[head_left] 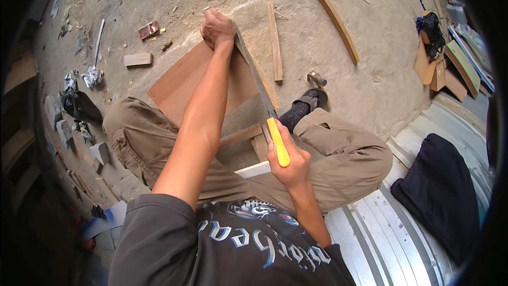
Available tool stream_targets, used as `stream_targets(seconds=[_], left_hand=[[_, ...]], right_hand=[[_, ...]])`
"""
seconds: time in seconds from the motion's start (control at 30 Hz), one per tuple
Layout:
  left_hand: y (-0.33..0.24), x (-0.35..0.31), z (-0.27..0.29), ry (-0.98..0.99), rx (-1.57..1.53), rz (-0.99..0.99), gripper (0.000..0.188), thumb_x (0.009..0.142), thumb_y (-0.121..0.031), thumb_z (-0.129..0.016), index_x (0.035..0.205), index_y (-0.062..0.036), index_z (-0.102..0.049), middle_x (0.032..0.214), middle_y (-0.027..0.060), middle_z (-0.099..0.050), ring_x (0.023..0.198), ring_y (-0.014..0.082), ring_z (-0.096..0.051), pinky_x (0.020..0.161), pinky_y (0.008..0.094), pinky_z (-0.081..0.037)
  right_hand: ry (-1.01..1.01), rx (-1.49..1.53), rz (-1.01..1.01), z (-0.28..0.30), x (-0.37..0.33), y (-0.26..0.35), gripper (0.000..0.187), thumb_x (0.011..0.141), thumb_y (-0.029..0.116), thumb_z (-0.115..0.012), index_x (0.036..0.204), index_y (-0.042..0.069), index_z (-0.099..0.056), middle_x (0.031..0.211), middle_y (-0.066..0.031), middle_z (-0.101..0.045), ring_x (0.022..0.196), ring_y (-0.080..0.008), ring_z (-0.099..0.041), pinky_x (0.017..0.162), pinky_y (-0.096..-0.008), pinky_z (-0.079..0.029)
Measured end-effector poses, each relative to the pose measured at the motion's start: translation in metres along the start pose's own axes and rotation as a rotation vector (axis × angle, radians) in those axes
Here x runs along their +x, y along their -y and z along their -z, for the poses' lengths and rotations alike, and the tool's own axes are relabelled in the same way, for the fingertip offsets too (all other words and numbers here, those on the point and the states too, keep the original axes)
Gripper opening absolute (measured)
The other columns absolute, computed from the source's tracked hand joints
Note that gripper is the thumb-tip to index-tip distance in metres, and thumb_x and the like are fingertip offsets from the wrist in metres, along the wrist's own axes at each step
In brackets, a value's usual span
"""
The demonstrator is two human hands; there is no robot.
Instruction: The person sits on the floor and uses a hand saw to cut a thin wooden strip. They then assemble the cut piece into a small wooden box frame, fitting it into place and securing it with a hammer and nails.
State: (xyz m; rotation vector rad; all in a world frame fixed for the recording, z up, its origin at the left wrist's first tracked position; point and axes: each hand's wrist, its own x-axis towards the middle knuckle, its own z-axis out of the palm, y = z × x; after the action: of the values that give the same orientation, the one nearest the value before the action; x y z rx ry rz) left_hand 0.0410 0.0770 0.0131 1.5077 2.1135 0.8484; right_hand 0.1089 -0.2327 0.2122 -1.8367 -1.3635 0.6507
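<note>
- Your right grip (296,165) was closed around the yellow handle (279,142) of a long tool, its grey blade (256,78) running forward from your fist, so the tool lay squarely in that hand.
- The blade's long axis ran away from your body and leaned left, from your right fist up to the far end just beside your left grip (218,27).
- The brown board (180,82) lay ahead of your lap and to the left of your right grip, tilted, with one corner toward your left knee and its right-hand side near the line of the blade.
- Your left grip was the nearer one to the board: it sat at the far corner with the fingers curled over. The palm was hidden, so you could not tell from this view whether it clasped the board, the blade's end or both.
- A wooden frame piece (241,135) showed between your legs, on your side of the board.
- To the right of the blade, a straight wood strip (275,42) lay on the floor (365,95), with a longer batten (333,18) beyond it.
- Off to the left lay a small wood block (137,60) and a red box (148,30), both well apart from your right grip.
</note>
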Motion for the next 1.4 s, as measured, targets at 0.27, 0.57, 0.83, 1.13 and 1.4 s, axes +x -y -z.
stream_targets(seconds=[0.27,0.57,0.83,1.13,1.4], left_hand=[[-0.017,0.018,0.009,0.164,0.026,0.136,0.054,0.097,-0.052,-0.040,0.105,-0.0040,-0.064,0.098,0.0250,-0.069,0.098,0.0422,-0.065,0.087,0.0494,-0.047],[-0.027,0.008,0.019,0.206,0.016,0.131,0.052,0.099,-0.048,-0.039,0.097,0.0005,-0.060,0.085,0.0250,-0.069,0.084,0.0411,-0.067,0.077,0.0485,-0.048],[-0.019,0.007,0.006,0.143,0.028,0.071,0.051,0.098,-0.046,-0.042,0.095,0.0004,-0.064,0.087,0.0263,-0.068,0.086,0.0419,-0.066,0.079,0.0494,-0.048],[-0.012,0.007,0.009,0.139,0.009,0.064,0.050,0.097,-0.047,-0.044,0.094,-0.0005,-0.064,0.090,0.0252,-0.069,0.089,0.0422,-0.066,0.081,0.0494,-0.048],[-0.009,0.011,0.007,0.139,0.040,0.078,0.051,0.096,-0.047,-0.044,0.092,-0.0005,-0.064,0.089,0.0241,-0.069,0.089,0.0423,-0.066,0.080,0.0492,-0.048]], right_hand=[[0.030,-0.054,0.081,-0.008,0.007,-0.005,0.049,0.082,0.009,-0.068,0.126,-0.009,-0.056,0.108,-0.0243,-0.069,0.070,-0.0312,-0.071,0.066,-0.0360,-0.058],[0.107,-0.005,-0.059,0.002,0.007,0.003,0.051,0.083,0.005,-0.066,0.131,-0.008,-0.053,0.119,-0.0273,-0.064,0.098,-0.0342,-0.070,0.075,-0.0354,-0.058],[0.110,-0.057,-0.117,0.014,0.028,0.014,0.046,0.086,0.006,-0.064,0.131,-0.001,-0.056,0.109,-0.0192,-0.069,0.075,-0.0284,-0.072,0.063,-0.0335,-0.056],[0.080,-0.008,-0.128,0.034,-0.008,0.027,0.045,0.086,0.007,-0.064,0.130,-0.002,-0.056,0.107,-0.0205,-0.069,0.073,-0.0286,-0.072,0.062,-0.0339,-0.056],[0.074,-0.009,-0.115,0.022,-0.001,0.027,0.044,0.086,0.007,-0.064,0.130,0.000,-0.057,0.102,-0.0196,-0.070,0.075,-0.0277,-0.072,0.063,-0.0336,-0.056]])
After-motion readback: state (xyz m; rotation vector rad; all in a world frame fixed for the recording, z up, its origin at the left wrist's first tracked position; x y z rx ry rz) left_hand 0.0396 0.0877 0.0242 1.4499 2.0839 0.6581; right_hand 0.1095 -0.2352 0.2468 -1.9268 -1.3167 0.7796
